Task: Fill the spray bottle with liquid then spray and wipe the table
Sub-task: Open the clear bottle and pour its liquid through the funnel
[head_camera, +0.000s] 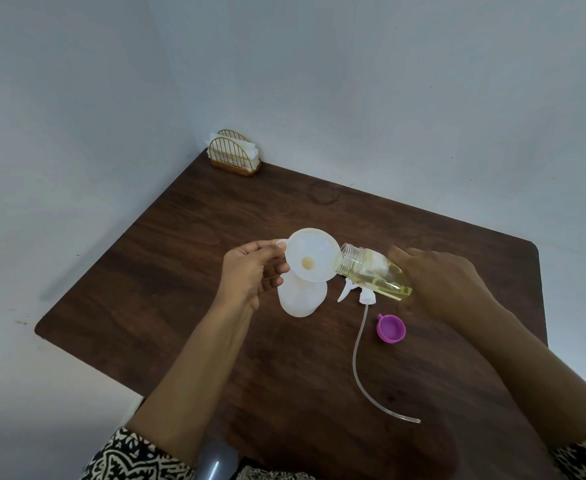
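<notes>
A white translucent spray bottle (302, 299) stands on the dark wooden table (180, 271) with a white funnel (310, 254) in its neck. My left hand (253, 271) pinches the funnel's small handle at its rim. My right hand (447, 282) grips a clear bottle of pale yellow liquid (371, 271), tilted so its open mouth lies over the funnel's edge. A little liquid sits in the funnel's throat. The white spray head (357, 294) with its long clear tube lies on the table under the tilted bottle.
A purple cap (391, 328) lies on the table to the right of the tube. A gold wire holder with white napkins (235, 153) stands at the far corner by the wall. A faint ring mark (323, 192) shows on the far tabletop.
</notes>
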